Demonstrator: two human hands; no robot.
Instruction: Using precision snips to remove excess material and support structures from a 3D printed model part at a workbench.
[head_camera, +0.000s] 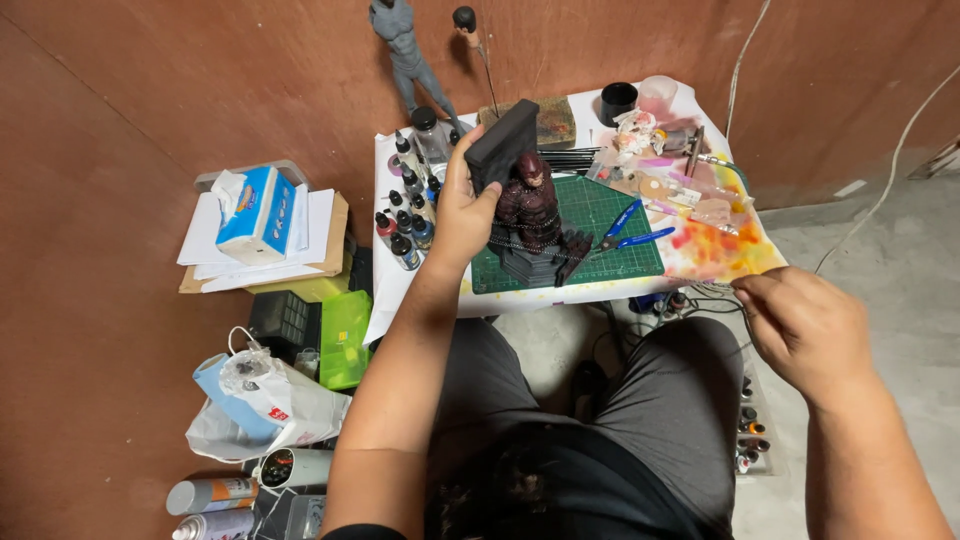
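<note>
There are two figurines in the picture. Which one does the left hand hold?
The left hand holds the dark red figurine on the green mat. The grey figurine stands untouched by the wall.

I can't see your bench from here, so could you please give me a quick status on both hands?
Left hand grips dark red figure on green cutting mat. Right hand off the table edge, fingers closed, contents unclear. Blue pliers beside figure.

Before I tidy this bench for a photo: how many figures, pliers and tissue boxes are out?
Figures: 2, a dark red one gripped by the left hand, a grey one standing behind
Blue pliers: 1
Tissue box: 1
Total: 4
</note>
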